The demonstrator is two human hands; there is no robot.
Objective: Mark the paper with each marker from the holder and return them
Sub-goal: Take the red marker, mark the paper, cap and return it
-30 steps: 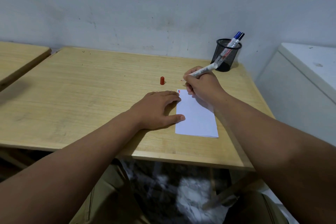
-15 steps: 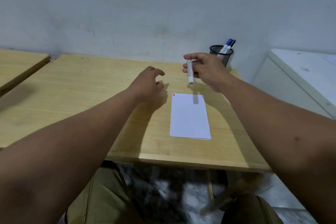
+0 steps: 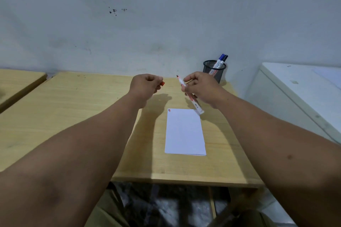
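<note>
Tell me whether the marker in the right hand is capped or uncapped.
Uncapped. The white-barrelled marker in the right hand shows a bare dark tip, and the left hand pinches the small red cap apart from it.

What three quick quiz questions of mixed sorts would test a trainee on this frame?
1. True or false: the marker in the right hand is capped.
2. What does the left hand pinch? A) red cap B) paper C) holder
3. How many markers stand in the holder?

Key: 1 false, its tip is bare; 2 A, the cap; 3 two, blue-capped and dark-capped. The paper lies flat with a small red mark at its far left corner.
</note>
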